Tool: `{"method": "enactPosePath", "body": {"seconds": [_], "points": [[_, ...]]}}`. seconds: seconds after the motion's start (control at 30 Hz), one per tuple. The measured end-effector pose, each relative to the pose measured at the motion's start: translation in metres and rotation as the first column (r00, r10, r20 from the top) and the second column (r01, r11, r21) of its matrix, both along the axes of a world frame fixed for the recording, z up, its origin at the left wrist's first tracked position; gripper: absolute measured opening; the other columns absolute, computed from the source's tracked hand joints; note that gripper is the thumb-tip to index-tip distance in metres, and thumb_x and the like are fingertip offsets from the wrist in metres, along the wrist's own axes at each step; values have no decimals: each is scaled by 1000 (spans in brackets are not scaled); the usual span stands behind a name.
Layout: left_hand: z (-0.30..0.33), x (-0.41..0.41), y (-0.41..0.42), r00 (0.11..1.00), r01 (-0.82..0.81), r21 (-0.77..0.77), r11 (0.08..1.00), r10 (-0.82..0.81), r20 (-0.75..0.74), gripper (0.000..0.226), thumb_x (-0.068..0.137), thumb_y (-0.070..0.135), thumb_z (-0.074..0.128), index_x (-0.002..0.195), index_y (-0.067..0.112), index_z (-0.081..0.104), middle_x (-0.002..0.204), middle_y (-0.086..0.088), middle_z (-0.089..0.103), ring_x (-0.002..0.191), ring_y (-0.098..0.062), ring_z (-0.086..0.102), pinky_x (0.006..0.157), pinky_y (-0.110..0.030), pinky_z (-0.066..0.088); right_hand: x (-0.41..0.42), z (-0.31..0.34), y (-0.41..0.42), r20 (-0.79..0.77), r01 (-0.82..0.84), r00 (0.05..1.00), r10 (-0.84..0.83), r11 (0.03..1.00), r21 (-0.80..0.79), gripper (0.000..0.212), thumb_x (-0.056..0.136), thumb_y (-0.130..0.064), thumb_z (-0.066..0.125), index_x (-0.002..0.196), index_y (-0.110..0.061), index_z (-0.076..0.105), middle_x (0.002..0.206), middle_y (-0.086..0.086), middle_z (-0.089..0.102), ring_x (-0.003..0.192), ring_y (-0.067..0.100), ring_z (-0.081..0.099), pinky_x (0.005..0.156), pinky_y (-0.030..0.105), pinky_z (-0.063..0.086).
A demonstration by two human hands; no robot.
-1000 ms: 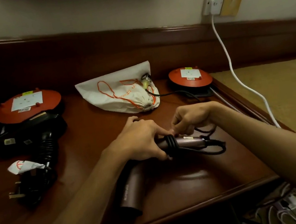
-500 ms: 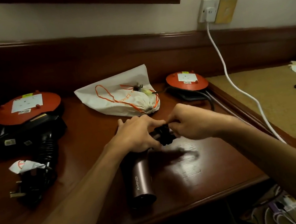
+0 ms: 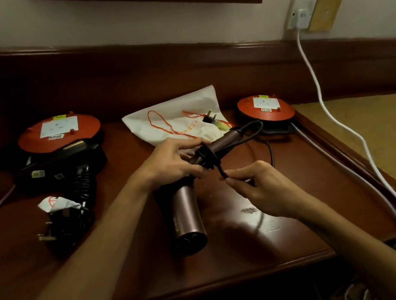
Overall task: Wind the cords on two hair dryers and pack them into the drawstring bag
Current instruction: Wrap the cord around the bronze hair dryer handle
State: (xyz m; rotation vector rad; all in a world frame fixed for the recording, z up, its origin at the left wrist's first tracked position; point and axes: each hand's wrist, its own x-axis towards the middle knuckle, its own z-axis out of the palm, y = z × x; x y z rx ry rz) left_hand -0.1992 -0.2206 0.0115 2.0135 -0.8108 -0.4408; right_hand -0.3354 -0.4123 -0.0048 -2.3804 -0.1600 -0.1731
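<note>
A rose-brown hair dryer [image 3: 187,218] lies mid-desk, barrel toward me, handle pointing up-right. My left hand [image 3: 168,163] grips the handle where several turns of black cord [image 3: 207,157] are wound. My right hand [image 3: 259,187] pinches the cord just below those turns; the rest loops past the handle's end to a plug [image 3: 210,118] lying on the bag. The white drawstring bag [image 3: 182,120] with orange strings lies flat behind. A black hair dryer [image 3: 77,173] with its wound cord and plug [image 3: 57,227] rests at the left.
Two orange-topped cord reels stand on the wooden desk [image 3: 123,276], one at the left [image 3: 58,131] and one at the right [image 3: 265,109]. A white cable [image 3: 324,110] runs from the wall socket [image 3: 300,13] down the desk's right side. A beige surface lies to the right.
My right hand has moved down and toward me, drawing the cord off the handle's wound turns. The handle now points up and right, and the plug lies on the bag.
</note>
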Motion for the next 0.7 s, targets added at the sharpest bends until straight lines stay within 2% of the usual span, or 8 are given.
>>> {"method": "enactPosePath", "body": {"seconds": [0.07,0.13,0.23,0.4,0.47,0.53,0.63,0.7], "points": [[0,-2,1,1000,11,-11,1000,-11,2,72,75,-9,83,137,23,66,98,14,72,78,9,70,61,-10,52,5,-12,-5,-1,11,1000,-11,1000,25,22,101,-13,58,112,-16,77,64,-28,63,59,-2,55,59,13,41],[-2,-3,0,1000,20,-4,1000,-20,10,73,75,-5,85,137,26,66,92,13,75,76,3,72,66,-16,56,12,-21,-15,-2,19,1000,-19,1000,21,22,100,-14,60,112,-19,77,72,-20,69,63,2,58,61,18,45],[-11,-4,-2,998,22,69,997,-26,65,74,66,25,88,132,51,65,86,8,80,82,-8,74,89,-41,59,21,-30,-27,-25,6,1000,-7,1000,-17,18,99,-14,61,101,-17,79,76,-6,69,62,5,56,61,20,45],[-16,-4,1,984,-1,148,989,-25,174,72,67,39,82,129,66,58,89,16,79,96,-2,69,100,-33,48,35,-36,-34,-110,40,993,-44,998,-43,16,97,-19,63,90,-22,77,89,-11,72,78,2,64,70,20,48],[-16,-2,2,984,-3,144,990,-22,175,70,70,39,83,129,67,57,90,15,79,97,-2,69,95,-29,48,40,-33,-35,-97,0,995,-4,999,-48,17,98,-16,62,88,-12,76,86,-1,72,76,8,63,70,25,48],[-16,2,1,986,-20,132,991,-2,167,69,71,39,85,128,67,58,91,13,79,95,0,69,95,-29,49,40,-28,-34,-65,-63,996,61,997,-35,19,99,-15,61,88,-19,76,78,-2,69,67,9,60,65,27,44],[-17,10,1,994,-27,86,996,17,108,71,68,40,85,130,64,58,93,11,78,92,-3,70,97,-38,55,25,-22,-32,-33,-152,988,152,988,2,40,102,-14,55,106,-52,68,65,-13,57,57,8,48,58,20,39],[-17,16,4,996,-12,68,998,6,84,72,71,34,86,132,60,60,92,9,78,90,-7,71,94,-40,58,11,-23,-32,-40,-133,990,133,991,-7,45,104,-16,52,140,-43,51,64,-26,53,58,-1,50,60,12,38]]}}
